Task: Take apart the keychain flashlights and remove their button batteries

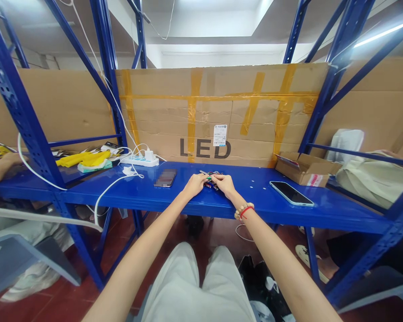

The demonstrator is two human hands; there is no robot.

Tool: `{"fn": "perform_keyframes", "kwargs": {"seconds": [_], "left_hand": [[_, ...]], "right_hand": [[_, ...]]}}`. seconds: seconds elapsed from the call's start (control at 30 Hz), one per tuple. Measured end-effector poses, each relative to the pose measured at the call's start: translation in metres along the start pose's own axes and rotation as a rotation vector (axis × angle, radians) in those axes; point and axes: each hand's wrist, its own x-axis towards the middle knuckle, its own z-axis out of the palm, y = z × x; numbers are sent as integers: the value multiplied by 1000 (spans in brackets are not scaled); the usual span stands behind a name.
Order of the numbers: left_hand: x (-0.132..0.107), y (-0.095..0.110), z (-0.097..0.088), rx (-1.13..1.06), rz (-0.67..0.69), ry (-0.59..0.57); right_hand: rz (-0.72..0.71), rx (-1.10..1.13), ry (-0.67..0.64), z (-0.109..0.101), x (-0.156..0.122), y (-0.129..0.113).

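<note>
My left hand (pixel 195 184) and my right hand (pixel 224 184) meet over the blue shelf top, fingers pinched close together. Between the fingertips shows a small green piece (pixel 208 178), too small to name, which both hands appear to grip. Just beneath and behind lies a pile of small dark and red stick-like items (pixel 207 185), partly covered by my fingers. A beaded bracelet and a red band circle my right wrist.
A phone (pixel 291 193) and an open cardboard box (pixel 305 168) are to the right. On the left lie a dark flat device (pixel 165 178), a white power strip (pixel 141 159) with cables, and yellow items (pixel 83 158). Another person's hand (pixel 7 162) reaches in at far left.
</note>
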Motion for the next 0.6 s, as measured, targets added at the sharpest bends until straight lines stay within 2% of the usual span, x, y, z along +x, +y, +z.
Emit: {"fn": "perform_keyframes", "kwargs": {"seconds": [0.33, 0.6], "left_hand": [[1, -4, -1, -233, -50, -67], [-1, -1, -1, 69, -125, 3]], "right_hand": [[-9, -59, 55, 0, 1, -2], [47, -238, 141, -4, -1, -4]]}}
